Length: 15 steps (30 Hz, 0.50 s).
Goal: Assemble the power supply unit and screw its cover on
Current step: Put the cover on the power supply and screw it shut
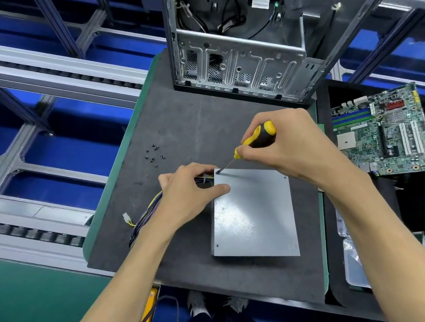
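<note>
The grey metal power supply unit (254,215) lies flat on the dark mat with its cover on top. Its bundle of coloured cables (143,219) trails out to the left. My right hand (283,148) grips a yellow and black screwdriver (256,139); the tip sits on a screw at the cover's far left corner (217,172). My left hand (188,191) holds the unit's far left edge, thumb lying on the cover and fingers curled over the side by the cables. Several small black screws (154,155) lie loose on the mat to the far left.
An open computer case (247,68) stands at the back of the mat (173,122). A green motherboard (382,134) lies to the right. Clear plastic bags (354,263) sit at the near right. A conveyor rail (38,231) runs along the left.
</note>
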Each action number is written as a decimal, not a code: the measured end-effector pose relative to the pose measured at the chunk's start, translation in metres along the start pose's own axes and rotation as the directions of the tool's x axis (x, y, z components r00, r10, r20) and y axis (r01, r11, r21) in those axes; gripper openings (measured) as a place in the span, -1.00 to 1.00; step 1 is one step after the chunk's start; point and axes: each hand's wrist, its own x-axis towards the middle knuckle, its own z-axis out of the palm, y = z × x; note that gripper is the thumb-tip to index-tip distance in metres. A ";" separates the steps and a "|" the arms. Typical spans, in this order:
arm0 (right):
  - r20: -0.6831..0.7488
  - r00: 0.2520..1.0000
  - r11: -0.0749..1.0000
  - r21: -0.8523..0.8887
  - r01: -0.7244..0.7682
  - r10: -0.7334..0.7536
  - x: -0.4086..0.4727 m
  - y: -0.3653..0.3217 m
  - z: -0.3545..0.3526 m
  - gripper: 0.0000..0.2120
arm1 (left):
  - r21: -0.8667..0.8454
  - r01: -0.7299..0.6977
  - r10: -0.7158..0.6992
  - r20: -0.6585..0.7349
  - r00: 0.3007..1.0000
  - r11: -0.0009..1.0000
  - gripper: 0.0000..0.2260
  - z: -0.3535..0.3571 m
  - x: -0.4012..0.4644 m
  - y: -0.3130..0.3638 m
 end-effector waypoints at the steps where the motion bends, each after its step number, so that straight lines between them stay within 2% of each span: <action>1: -0.011 1.000 1.000 -0.018 0.021 -0.021 0.002 -0.003 0.002 -0.84 | -0.001 -0.001 0.001 -0.003 1.000 1.000 -0.72 0.000 0.000 0.000; 6: -0.079 0.985 0.988 -0.037 0.149 -0.152 0.015 -0.024 0.026 -0.57 | -0.020 0.031 -0.031 -0.038 0.999 0.999 -0.64 0.001 -0.003 0.000; 9: -0.060 0.985 0.984 -0.084 0.157 -0.162 0.022 -0.029 0.042 -0.70 | 0.000 0.009 -0.009 -0.008 1.000 1.000 -0.64 -0.005 -0.008 0.006; 11: -0.021 0.988 0.987 -0.055 0.149 -0.150 0.024 -0.027 0.048 -0.79 | 0.040 -0.046 0.046 0.007 0.999 0.998 -0.68 -0.018 -0.008 0.010; 13: -0.021 0.987 0.987 -0.008 0.161 -0.161 0.025 -0.025 0.051 -0.73 | -0.078 -0.136 0.124 -0.145 0.982 0.988 -0.72 -0.038 -0.009 0.017; 15: -0.029 0.983 0.983 -0.003 0.183 -0.183 0.026 -0.027 0.052 -0.66 | -0.219 -0.277 0.189 -0.353 0.916 0.936 -0.83 -0.061 -0.011 0.033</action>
